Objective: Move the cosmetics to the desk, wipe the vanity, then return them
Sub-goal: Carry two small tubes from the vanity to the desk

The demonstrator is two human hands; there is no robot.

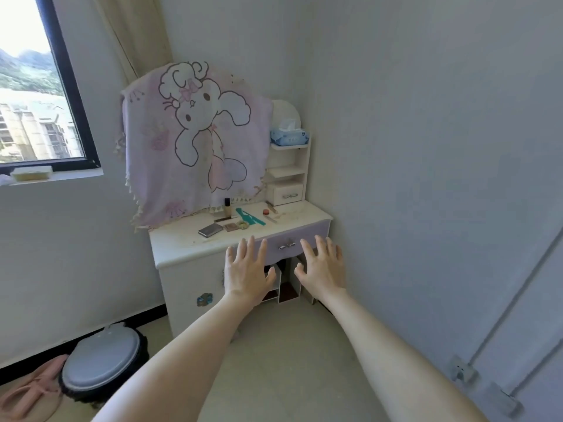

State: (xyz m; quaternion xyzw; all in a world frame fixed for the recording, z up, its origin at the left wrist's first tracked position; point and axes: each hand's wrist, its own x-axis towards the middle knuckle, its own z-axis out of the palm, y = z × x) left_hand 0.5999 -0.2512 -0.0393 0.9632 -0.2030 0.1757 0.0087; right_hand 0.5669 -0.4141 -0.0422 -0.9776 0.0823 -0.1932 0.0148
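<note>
Facing a white vanity [179, 254] set in the far corner, wall close on its right, window wall on its left. Draped over its upright back, probably the mirror: a pink cartoon blanket [189, 141], tasselled hem trailing onto the far left of the tabletop. At far right, a small shelf tower [289, 175] with a tissue pack [289, 137] on top, likely kept there within reach.

Clustered mid-tabletop, toward the far edge, the cosmetics: an upright foundation bottle [227, 206], a grey compact [210, 230], a brown palette [231, 226] just beside it, a teal comb [249, 216], a small red pot [266, 212], thin sticks near the tower. Near-left tabletop bare but smudged. No desk in view.

Stretched forward at the near edge, by the lilac drawer [292, 243]: left hand [246, 272] and right hand [323, 269], both spread flat, fingers straight, gripping nothing, apart from every item. Judged: nothing moved yet. Open floor before the vanity; a grey stool [102, 360] low at near left.
</note>
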